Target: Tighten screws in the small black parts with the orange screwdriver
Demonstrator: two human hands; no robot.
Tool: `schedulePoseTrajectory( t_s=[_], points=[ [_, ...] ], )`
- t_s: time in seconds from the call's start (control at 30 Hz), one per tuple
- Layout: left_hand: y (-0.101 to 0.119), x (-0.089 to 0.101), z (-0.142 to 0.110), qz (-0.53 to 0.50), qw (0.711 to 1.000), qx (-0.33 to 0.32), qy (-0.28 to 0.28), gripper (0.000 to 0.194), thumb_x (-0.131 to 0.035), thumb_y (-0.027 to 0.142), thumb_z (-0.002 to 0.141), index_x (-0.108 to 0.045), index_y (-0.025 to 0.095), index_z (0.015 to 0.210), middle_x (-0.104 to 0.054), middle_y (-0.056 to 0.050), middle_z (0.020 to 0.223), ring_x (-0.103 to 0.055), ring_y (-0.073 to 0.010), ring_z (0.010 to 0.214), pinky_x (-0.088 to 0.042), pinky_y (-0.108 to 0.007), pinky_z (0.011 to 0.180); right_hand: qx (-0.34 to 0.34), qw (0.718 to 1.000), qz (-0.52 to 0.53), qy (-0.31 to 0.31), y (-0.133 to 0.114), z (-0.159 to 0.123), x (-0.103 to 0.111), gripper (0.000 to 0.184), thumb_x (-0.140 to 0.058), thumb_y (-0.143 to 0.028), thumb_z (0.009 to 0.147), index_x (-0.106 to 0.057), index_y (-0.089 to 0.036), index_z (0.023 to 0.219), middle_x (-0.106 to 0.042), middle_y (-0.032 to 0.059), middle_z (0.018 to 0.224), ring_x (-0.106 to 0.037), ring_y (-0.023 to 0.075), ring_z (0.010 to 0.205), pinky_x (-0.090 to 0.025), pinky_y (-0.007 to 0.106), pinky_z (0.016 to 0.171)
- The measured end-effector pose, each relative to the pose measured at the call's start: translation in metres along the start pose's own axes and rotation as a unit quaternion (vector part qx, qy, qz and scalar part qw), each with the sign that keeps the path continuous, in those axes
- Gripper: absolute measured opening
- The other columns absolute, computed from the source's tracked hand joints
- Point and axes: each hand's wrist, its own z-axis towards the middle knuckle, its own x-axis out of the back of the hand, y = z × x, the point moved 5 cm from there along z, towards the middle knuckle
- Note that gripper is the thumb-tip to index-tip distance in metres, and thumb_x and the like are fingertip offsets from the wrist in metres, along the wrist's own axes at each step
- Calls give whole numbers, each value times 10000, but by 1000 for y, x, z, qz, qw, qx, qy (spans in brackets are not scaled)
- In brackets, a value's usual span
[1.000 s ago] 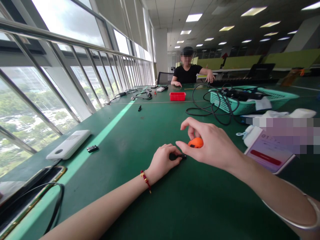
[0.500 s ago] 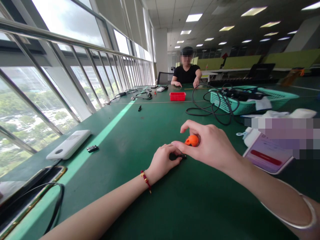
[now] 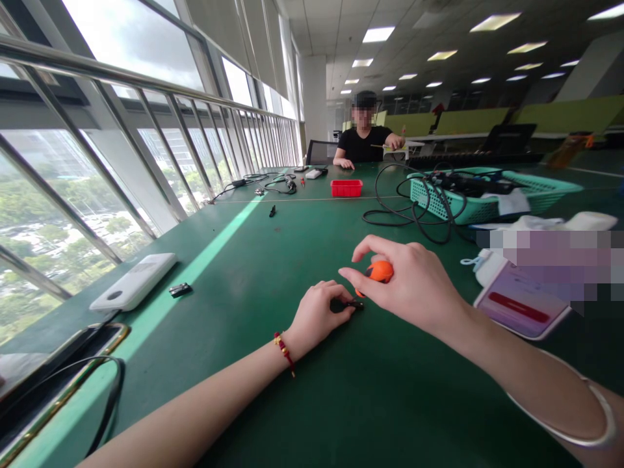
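My left hand (image 3: 322,312) rests on the green table (image 3: 273,403), its fingers closed round a small black part (image 3: 357,304). Most of that part is covered by the fingers; one end sticks out to the right. Just above and right of it is my right hand (image 3: 409,279), holding a small rounded orange-and-black object (image 3: 381,272) against the palm side. The thumb and forefinger of this hand are curved and apart. A bit of orange also shows below the thumb, close to the black part. I cannot make out the exact kind of the orange object.
A black metallic clip-like piece (image 3: 181,290) and a white power bank (image 3: 134,283) lie at left. Ahead stand a red bin (image 3: 346,188) and a teal basket (image 3: 541,195) with trailing black cables. A phone (image 3: 524,302) lies right. Across the table sits a person (image 3: 363,143).
The orange object has turned in my right hand, showing orange, then black again. My right hand has shifted slightly; the left stays put. The person opposite moved an arm in, then out again.
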Motion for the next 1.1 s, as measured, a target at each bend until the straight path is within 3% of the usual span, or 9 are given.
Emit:
schedulePoseTrajectory(
  t_s=[0.07, 0.17, 0.33, 0.47, 0.6, 0.7, 0.8, 0.93, 1.1],
  points=[
    [0, 0, 0, 9, 1000, 3, -4, 65, -595, 229, 726, -617, 181, 763, -630, -15, 790, -566, -178, 766, -452, -299, 719, 9, 1000, 5, -12, -1, 0, 0, 206, -511, -424, 765, -526, -253, 877, -518, -59, 538, -446, 108, 451, -272, 215, 456],
    [1, 2, 0, 20, 1000, 14, -4, 87, -609, 262, 719, -595, 178, 734, -614, -9, 759, -559, -178, 742, -447, -297, 685, 17, 999, 10, -32, -3, 0, 1, 311, -558, -375, 706, -493, -255, 985, -583, -45, 683, -491, 110, 513, -283, 214, 466],
    [1, 2, 0, 5, 1000, 14, -6, 51, -591, 226, 721, -582, 175, 724, -625, -11, 777, -567, -179, 768, -457, -296, 720, -11, 999, 11, -33, -2, 1, -1, 324, -507, -548, 737, -533, -245, 848, -502, -59, 509, -442, 110, 441, -266, 218, 446],
    [1, 1, 0, 7, 1000, 9, -5, 64, -607, 237, 718, -606, 178, 742, -626, -15, 791, -569, -182, 775, -459, -300, 733, 14, 1000, 18, -11, -3, 0, 0, 187, -515, -408, 756, -533, -252, 857, -537, -60, 558, -459, 104, 465, -275, 211, 458],
    [1, 2, -1, 18, 1000, 22, 0, 74, -613, 250, 716, -618, 181, 743, -619, -9, 765, -563, -176, 752, -460, -291, 706, 15, 1000, 14, -4, -1, 1, 0, 392, -576, -429, 693, -475, -242, 1022, -583, -41, 689, -495, 111, 505, -288, 209, 457],
    [2, 2, -1, 8, 1000, 10, -1, 58, -594, 228, 730, -629, 187, 751, -636, -13, 798, -568, -176, 785, -461, -290, 741, -8, 1000, 18, 6, 1, 1, -2, 337, -525, -534, 734, -527, -230, 878, -513, -52, 532, -441, 103, 431, -269, 211, 435],
    [2, 1, -1, 9, 1000, 0, -7, 70, -596, 237, 734, -631, 190, 771, -638, -14, 814, -572, -176, 785, -461, -292, 742, -9, 999, 33, 19, 1, 0, -2, 243, -492, -469, 777, -540, -231, 780, -500, -51, 499, -428, 95, 420, -270, 208, 438],
    [0, 2, -1, 17, 1000, 17, -1, 98, -614, 266, 721, -600, 173, 746, -614, -16, 769, -564, -173, 733, -463, -288, 679, 6, 999, 53, 6, -1, 0, -3, 353, -573, -383, 686, -490, -238, 998, -537, -59, 600, -458, 98, 459, -291, 205, 453],
    [3, 3, 0, -3, 1000, 5, 0, 72, -598, 243, 733, -597, 173, 747, -629, -26, 818, -569, -180, 790, -470, -293, 732, -7, 999, 50, -18, -2, 0, -7, 242, -496, -457, 758, -543, -225, 707, -461, -57, 464, -396, 91, 411, -256, 216, 438]
  ],
)
